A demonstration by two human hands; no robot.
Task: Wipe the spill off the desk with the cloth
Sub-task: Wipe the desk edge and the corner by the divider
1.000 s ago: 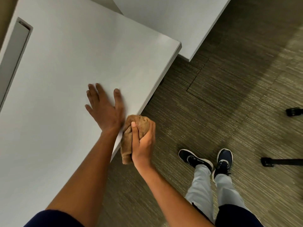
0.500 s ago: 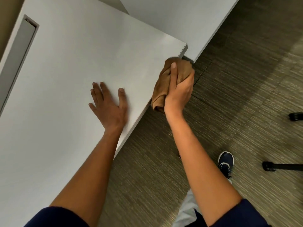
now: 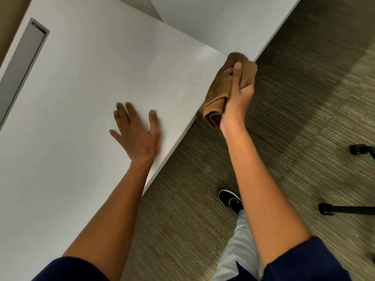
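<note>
Bunched brown terry cloth (image 3: pixel 227 86) at the white desk (image 3: pixel 85 82) corner.
Right hand (image 3: pixel 238 94) clenches it; left hand (image 3: pixel 136 130) lies flat, fingers spread.

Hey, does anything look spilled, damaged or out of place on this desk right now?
Nothing stands out. The desk top looks clean, with no visible spill or stain. The right hand holds the bunched brown cloth against the desk's front edge near its corner, and the left hand rests flat on top.

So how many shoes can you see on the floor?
1. One black shoe sits on the carpet, just left of the right forearm. The other foot may be hidden behind that arm.
</note>
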